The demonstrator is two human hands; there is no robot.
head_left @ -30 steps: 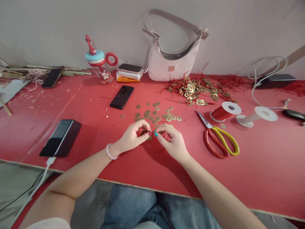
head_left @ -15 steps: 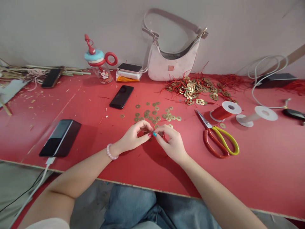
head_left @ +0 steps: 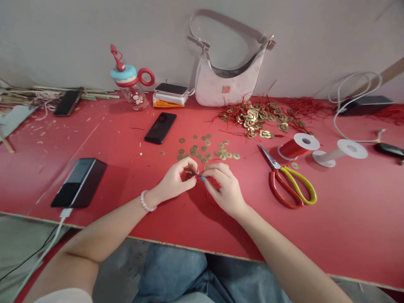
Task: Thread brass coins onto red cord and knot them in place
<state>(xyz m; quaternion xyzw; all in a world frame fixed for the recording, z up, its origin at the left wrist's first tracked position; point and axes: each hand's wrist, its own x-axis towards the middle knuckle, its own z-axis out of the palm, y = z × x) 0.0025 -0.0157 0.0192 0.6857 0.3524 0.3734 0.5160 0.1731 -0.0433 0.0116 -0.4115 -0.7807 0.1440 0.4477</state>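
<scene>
My left hand (head_left: pixel 177 180) and my right hand (head_left: pixel 224 188) meet fingertip to fingertip above the red table (head_left: pixel 195 223). Both are closed in a pinch on red string (head_left: pixel 213 182), whose loose strands show under the right fingers. At the left fingers a brass coin (head_left: pixel 188 175) is partly hidden. Just beyond the hands lie several loose round brass coins (head_left: pixel 204 148) with holes. Farther back is a pile of coins tied with red string (head_left: pixel 252 118). To the right, scissors (head_left: pixel 284 181) with one red and one yellow handle lie with blades slightly apart.
A spool of red string (head_left: pixel 293 148) and a bare white spool (head_left: pixel 339 153) lie at the right. Behind are a pink handbag (head_left: pixel 227 86), a cup (head_left: pixel 135 94) and a black phone (head_left: pixel 160 128). A power bank (head_left: pixel 78 183) with a white cable lies left.
The fingertips have shifted slightly left, and the right fingers have rolled a little. More red string now shows beneath the right hand. Other things stay in place.
</scene>
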